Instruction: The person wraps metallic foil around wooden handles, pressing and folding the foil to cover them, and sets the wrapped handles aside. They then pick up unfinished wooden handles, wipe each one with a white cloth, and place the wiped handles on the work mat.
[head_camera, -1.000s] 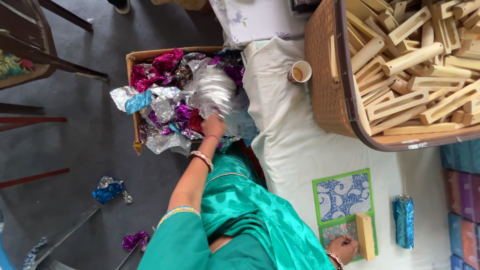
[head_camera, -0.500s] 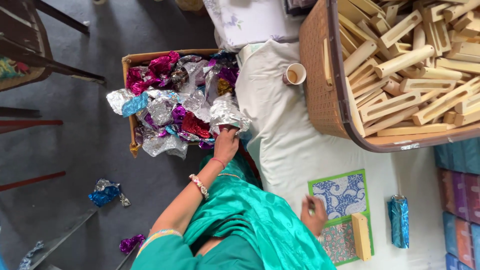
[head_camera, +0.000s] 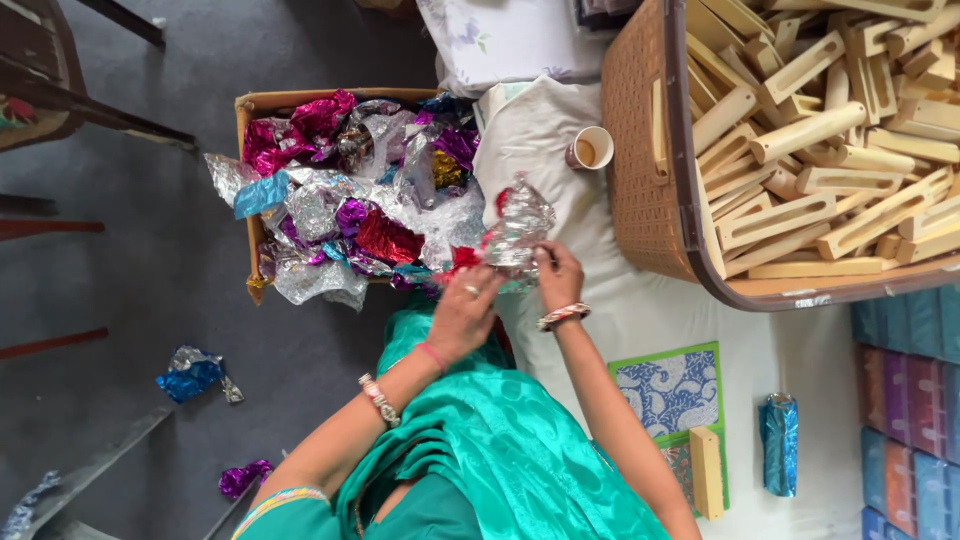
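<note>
Since the earlier frame the right hand (head_camera: 558, 275) has left the green patterned card (head_camera: 672, 392) at five o'clock and come up to meet the left hand (head_camera: 462, 312) just past the edge of the cardboard box of foil wrappers (head_camera: 345, 190), and the silver foil sheet (head_camera: 518, 228) has been lifted clear of the heap. The sheet now stands crumpled between both hands near the centre of the view, over the white cloth (head_camera: 620, 320); the fingers of each hand are closed on its lower edge, left at seven o'clock of it, right at five. To handle it well, I judge the sheet should be pulled flat by opposite edges with light tension, since thin foil tears easily at creases. The box, at ten o'clock, brims with magenta, purple, red, blue and silver wrappers. At two o'clock a brown woven basket (head_camera: 640, 160) holds cream wooden blocks; a small paper cup (head_camera: 592, 148) sits just beside it. One bare block (head_camera: 706, 472) lies on the card, a blue foil-wrapped block (head_camera: 779, 444) near it, and stacked purple and blue boxes (head_camera: 905, 400) fill four o'clock.
</note>
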